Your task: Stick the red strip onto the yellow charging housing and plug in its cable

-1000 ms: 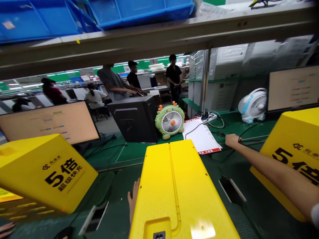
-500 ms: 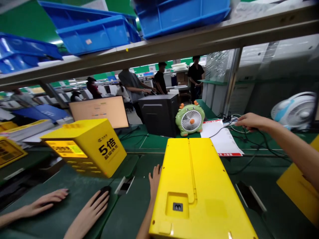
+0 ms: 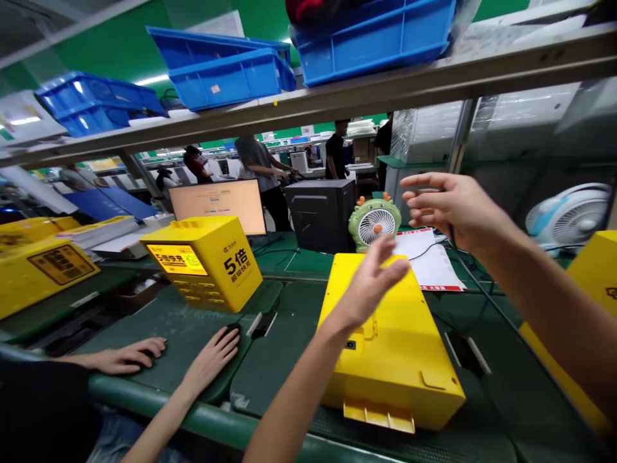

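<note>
A yellow cabinet (image 3: 395,360) lies on its side on the green bench in front of me, a small socket in its near face. My left hand (image 3: 376,278) is lifted above its far end, fingers apart and holding nothing. My right hand (image 3: 450,207) is raised higher, to the right, above a white sheet (image 3: 434,265). A thin black cable (image 3: 475,276) hangs from under its palm and runs down to the right; its upper fingers are stretched out.
A second yellow cabinet (image 3: 207,260) stands to the left, a third (image 3: 598,270) at the right edge. A co-worker's two hands (image 3: 212,357) rest on the mat at lower left. Behind are a monitor (image 3: 219,202), black case (image 3: 321,212), green fan (image 3: 375,222) and white fan (image 3: 569,215). Blue bins (image 3: 376,35) sit on the overhead shelf.
My right hand has risen from the cables at the back of the bench, bringing the black cable up. My left hand has left the cabinet's side and lifted above it. The view swung left.
</note>
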The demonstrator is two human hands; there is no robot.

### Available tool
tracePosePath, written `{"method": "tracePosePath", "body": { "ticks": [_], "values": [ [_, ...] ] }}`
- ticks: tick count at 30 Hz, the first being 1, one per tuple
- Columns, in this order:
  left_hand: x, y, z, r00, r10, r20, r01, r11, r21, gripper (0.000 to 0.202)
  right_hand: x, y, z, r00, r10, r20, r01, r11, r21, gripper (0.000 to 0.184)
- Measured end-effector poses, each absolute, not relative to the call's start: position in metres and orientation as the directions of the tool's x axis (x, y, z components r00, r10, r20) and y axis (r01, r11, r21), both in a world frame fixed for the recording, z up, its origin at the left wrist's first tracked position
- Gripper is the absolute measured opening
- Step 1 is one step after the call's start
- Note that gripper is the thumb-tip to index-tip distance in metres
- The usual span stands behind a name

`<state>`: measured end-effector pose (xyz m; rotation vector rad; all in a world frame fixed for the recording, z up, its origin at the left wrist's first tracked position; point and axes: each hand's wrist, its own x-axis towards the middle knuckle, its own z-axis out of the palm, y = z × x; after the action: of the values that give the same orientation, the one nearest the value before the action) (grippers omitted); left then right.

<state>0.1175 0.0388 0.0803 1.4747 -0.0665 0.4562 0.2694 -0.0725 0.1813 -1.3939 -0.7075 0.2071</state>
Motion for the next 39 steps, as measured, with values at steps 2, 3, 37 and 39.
{"method": "tracePosePath", "body": {
  "ticks": [2,3,37,39],
  "values": [
    [0.119,0.004,0.093,0.974,-0.022,0.225,-0.210,0.276,0.938,0.070,0.257,-0.054,0.179,0.771,0.518,0.370,0.302,0.215,-0.929,0.035],
    [0.118,-0.007,0.095,0.975,-0.120,0.188,-0.129,0.384,0.914,0.062,0.255,-0.048,0.178,0.770,0.504,0.390,0.325,0.217,-0.921,0.035],
    [0.067,0.080,0.057,0.780,0.004,0.626,-0.258,-0.909,0.328,0.046,0.173,-0.060,0.065,0.155,0.983,-0.100,0.051,-0.109,-0.993,0.057],
    [0.070,0.092,0.048,0.787,0.033,0.616,-0.200,-0.931,0.305,0.053,0.181,-0.057,0.054,0.195,0.978,-0.077,0.163,-0.110,-0.980,0.048]
  ]
}}
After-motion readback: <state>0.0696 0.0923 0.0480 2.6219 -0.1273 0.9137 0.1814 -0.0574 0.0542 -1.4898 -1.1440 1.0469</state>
